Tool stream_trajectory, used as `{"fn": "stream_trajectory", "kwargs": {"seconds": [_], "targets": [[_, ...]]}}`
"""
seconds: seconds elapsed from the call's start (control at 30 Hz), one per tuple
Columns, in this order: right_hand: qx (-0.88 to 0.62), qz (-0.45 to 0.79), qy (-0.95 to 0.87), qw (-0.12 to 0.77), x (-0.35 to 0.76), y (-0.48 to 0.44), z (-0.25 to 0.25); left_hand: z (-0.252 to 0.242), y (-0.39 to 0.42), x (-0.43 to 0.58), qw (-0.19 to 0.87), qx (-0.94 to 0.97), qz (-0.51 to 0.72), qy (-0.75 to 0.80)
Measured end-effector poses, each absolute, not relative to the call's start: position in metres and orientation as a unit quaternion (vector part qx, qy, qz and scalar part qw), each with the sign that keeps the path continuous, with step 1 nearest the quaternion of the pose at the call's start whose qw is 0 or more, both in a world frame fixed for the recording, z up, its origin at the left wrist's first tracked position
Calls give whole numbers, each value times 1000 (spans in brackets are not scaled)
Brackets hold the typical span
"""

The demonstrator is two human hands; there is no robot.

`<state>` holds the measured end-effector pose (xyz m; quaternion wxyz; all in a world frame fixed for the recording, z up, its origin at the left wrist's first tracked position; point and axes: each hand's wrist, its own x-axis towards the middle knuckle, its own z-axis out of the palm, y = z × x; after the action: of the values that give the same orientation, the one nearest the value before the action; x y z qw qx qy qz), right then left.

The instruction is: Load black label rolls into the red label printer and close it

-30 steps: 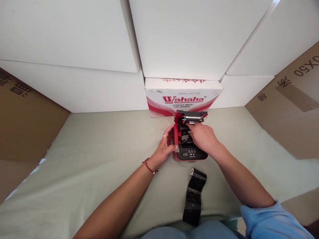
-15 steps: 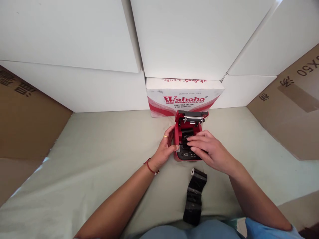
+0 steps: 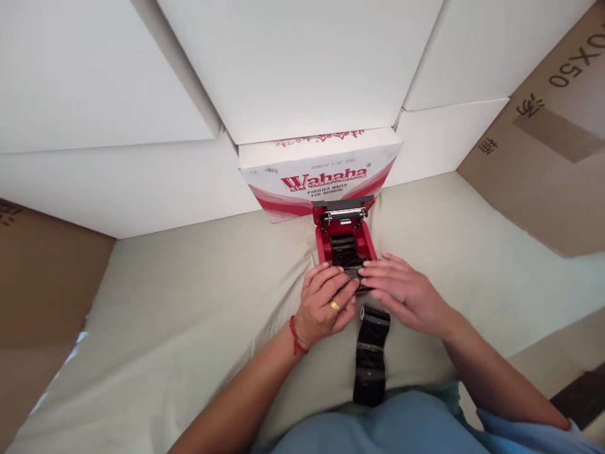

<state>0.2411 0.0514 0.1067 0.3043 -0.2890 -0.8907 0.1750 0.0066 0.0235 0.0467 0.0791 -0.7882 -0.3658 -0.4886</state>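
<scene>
A small red and black label printer stands on the cloth with its lid raised. Inside its bay sits a roll of black labels, with a black strip running forward over the front. My left hand is bent over the front left of the printer, its fingers closed on the front end of the strip. My right hand lies at the front right, fingers stretched out and fingertips touching the strip. My fingers partly hide the printer's front panel. A second, partly unrolled black label roll lies on the cloth nearer my body.
A Wahaha water carton stands right behind the printer, against stacked white boxes. Brown cardboard boxes flank the cloth, one at the left and one at the right. The pale green cloth has wrinkles.
My left hand has moved from the printer's left side to its front, over the strip. My right hand stays near the front right. The camera view has tilted and shifted.
</scene>
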Motion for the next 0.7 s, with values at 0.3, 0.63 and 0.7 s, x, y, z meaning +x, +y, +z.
{"fn": "stream_trajectory", "kwargs": {"seconds": [0.3, 0.63, 0.7], "targets": [[-443, 253, -749, 422, 210, 165, 123, 41, 24, 4, 105, -795, -477, -359], [-407, 217, -817, 345, 223, 102, 115, 32, 20, 4, 128, -773, -494, -378], [-407, 188, -841, 301, 230, 86, 106, 29, 20, 3, 133, -772, -494, -377]]}}
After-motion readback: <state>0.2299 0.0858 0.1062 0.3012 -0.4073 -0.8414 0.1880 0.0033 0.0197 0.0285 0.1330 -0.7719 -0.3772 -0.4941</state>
